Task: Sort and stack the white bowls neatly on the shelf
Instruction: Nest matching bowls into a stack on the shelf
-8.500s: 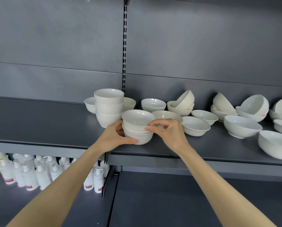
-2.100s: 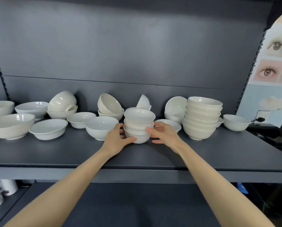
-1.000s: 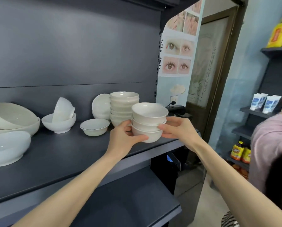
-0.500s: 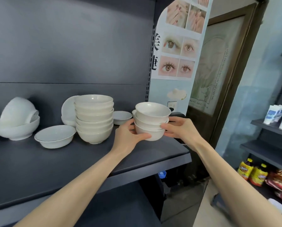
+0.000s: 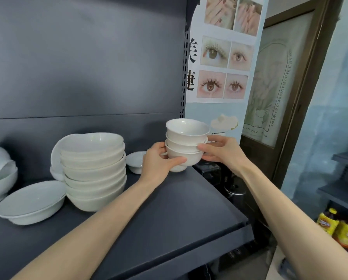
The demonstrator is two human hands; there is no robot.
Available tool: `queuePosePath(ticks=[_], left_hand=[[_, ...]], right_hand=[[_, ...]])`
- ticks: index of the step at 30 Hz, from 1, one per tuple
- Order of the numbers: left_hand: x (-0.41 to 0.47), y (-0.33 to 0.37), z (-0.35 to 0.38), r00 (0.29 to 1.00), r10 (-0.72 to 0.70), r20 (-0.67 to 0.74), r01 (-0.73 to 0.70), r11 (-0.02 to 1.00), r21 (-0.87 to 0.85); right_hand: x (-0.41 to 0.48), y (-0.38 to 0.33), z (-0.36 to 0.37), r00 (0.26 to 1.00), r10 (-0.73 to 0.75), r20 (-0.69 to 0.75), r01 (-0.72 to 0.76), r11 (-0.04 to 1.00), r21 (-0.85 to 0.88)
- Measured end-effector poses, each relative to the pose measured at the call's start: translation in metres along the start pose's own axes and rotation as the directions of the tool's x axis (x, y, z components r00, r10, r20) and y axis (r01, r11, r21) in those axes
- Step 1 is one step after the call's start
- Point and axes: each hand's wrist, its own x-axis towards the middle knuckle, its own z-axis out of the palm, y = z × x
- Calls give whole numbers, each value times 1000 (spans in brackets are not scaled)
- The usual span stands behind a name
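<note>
small bowl stack (image 5: pixel 186 144), three nested, is held at the shelf's (image 5: pixel 189 219) right edge, fingers of the left hand (image 5: pixel 159 160) and right hand (image 5: pixel 223 152) curled round its lowest bowl; contact with the shelf cannot be told. behind, a single bowl (image 5: pixel 135 161) is seen.

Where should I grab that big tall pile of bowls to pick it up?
Probably low down: cup the bottom bowl of the tall stack from its left and right sides together. The bowls only sit nested, so gripping higher would lift off just the top ones, and the bottom bowl's flared wall lets fingers tuck underneath.
</note>
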Motion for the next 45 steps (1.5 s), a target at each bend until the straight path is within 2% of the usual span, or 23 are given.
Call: queuePosePath(ticks=[10,16,23,28,45], left_hand=[[47,-28,17,988,-48,-147,51,998,19],[51,-38,26,977,-75,-200,108,982,156],[54,-52,29,964,-124,-236,191,940,284],[55,-52,32,962,-128,-243,206,920,333],[53,-51,35,948,-92,-304,239,836,493]], right_hand=[[78,23,-4,990,3,143,-1,1000,-18],[99,43,-7,976,16,216,-14,1000,-12],[109,63,-9,965,24,259,-18,999,-28],[114,71,-10,958,53,283,-62,998,23],[122,81,-8,947,50,316,-73,995,63]])
